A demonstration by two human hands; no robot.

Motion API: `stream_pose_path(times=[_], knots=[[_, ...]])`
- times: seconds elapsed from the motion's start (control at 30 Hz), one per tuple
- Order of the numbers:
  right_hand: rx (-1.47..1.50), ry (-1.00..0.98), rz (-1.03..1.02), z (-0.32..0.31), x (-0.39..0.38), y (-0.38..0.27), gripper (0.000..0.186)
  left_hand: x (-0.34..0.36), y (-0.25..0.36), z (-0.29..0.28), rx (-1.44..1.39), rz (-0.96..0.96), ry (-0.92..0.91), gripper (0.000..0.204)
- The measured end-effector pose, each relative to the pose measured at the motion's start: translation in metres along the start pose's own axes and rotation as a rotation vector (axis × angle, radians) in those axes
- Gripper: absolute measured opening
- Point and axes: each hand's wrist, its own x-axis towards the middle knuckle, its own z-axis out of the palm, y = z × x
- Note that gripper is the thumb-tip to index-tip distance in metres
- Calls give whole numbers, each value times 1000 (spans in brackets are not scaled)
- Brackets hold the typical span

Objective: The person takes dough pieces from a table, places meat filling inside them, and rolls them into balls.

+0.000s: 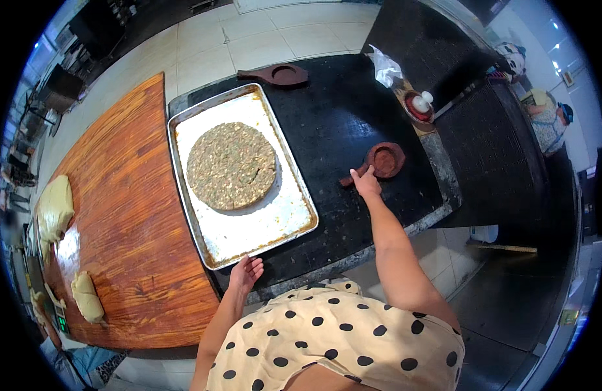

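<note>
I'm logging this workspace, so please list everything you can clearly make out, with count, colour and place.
Low table: one, black, centre
Wooden table: one, orange-brown, left
Metal tray: one, silver, on the black table
Round slab: one, speckled brown-green, on the tray
Far paddle board: one, dark brown, beyond the tray
Near paddle board: one, reddish-brown, right of the tray
Bundles: two, pale yellow, on the wooden table
Crumpled sheet: one, white, far right corner
Dotted garment: one, cream and black, worn
Left hand: one, bare, by the tray's near edge
Right hand: one, bare, on the near board's handle
</note>
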Motion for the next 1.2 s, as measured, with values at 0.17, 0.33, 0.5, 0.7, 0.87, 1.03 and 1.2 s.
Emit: stream_pose_path(times=[0.17,0.33,0.5,0.7,0.87,1.03,1.2], knots=[[144,41,142,9,25,7,97,-3,-9,7,-8,2,19,35],[203,-66,233,2,37,8,89,-4,-7,17,-37,28,83,32],[66,-105,114,-17,18,25,94,2,-9,26,-65,42,119,33],[-226,-68,-109,-35,19,77,93,9,-12,21,-131,74,103,34],[-197,223,-555,-16,-20,96,56,9,-13,4,-165,120,157,37],[195,-338,-483,46,-80,66,38,-1,1,-2,-110,149,177,40],[174,-339,-571,73,-110,-3,36,5,5,-10,-138,103,214,33]])
